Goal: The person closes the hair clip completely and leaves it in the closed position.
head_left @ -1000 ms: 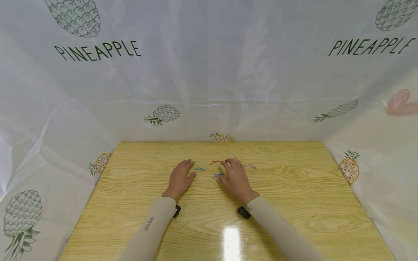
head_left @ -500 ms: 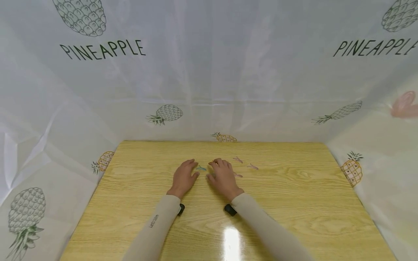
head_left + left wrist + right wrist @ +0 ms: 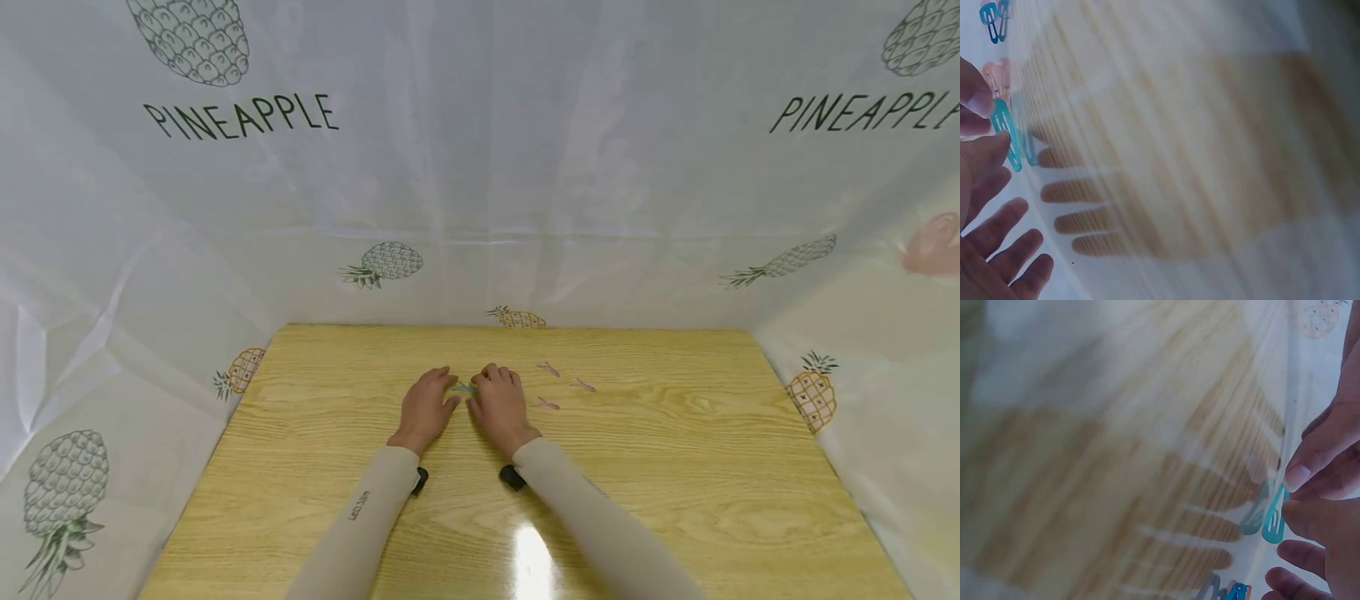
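Cloth [image 3: 67,275] printed with pineapples is standing well left of the teal clip [image 3: 464,387], its uppermost motif running out of the head view. Nearer the clip, the left sleeve [image 3: 358,508] is crossing the wooden table [image 3: 255,475], its lower end cut off, and a dark wrist device [image 3: 421,481] is showing only partly beside the cuff.

Just left of the teal clip, the left hand [image 3: 424,410] is holding thumb and fingers wide apart, loosely. The teal clip itself is sitting between the two hands; fingertips are covering part of it in both wrist views, and whether it is lying flat or slightly lifted, I cannot tell.

Just right of it, the right hand [image 3: 499,408] is bending its fingers close to the clip's right end; whether they are pinching it, I cannot tell. Right of the teal clip too, an orange clip [image 3: 990,78] and a blue clip [image 3: 989,22] are showing in the left wrist view, while the head view is hiding them. Farther right of the teal clip, three pink clips [image 3: 583,386] are lying apart from one another. Reflections and blur are filling much of both wrist views.
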`<control>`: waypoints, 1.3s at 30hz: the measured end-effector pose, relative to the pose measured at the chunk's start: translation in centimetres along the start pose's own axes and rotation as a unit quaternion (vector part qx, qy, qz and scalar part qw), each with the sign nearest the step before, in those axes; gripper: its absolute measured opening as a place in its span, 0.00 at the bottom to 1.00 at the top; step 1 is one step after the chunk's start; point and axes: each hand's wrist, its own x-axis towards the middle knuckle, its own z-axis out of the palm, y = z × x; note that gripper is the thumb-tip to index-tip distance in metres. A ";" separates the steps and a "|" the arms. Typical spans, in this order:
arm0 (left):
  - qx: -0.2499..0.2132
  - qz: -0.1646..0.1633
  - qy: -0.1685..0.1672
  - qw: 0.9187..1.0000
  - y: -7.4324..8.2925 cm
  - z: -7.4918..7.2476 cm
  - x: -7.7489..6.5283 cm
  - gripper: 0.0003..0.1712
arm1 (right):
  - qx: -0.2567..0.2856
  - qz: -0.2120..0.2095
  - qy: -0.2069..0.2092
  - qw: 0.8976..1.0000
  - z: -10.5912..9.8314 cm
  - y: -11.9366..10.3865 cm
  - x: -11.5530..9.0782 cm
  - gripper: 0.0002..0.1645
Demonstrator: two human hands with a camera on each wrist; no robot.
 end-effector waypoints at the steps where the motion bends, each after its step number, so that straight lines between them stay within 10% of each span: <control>1: 0.000 -0.002 0.000 1.000 0.0 0.0 0.0 0.20 | -0.002 0.000 0.003 1.000 0.2 -0.1 0.1 0.15; 18: 0.036 0.001 0.029 0.999 0.3 0.1 0.2 0.06 | -0.016 0.018 0.013 1.000 0.9 -0.8 0.9 0.04; 39: 0.012 0.036 0.050 0.998 0.5 -1.2 -1.1 0.11 | 0.007 -0.024 0.084 0.996 -1.2 -0.8 -1.4 0.04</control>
